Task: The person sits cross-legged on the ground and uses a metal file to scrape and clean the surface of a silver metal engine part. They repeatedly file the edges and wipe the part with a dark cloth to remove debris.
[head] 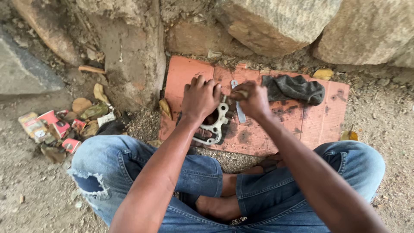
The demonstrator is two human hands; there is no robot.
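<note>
Left hand (200, 98) clamps the heavy, rigid metal cylinder block (214, 123) by its rim on the cardboard (310, 125); right hand (254, 101) pinches a small tool against it.

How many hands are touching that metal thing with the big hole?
2. The left hand grips the top of the silver metal engine part; the right hand presses a small tool at its upper right edge. None seem hidden.
</note>
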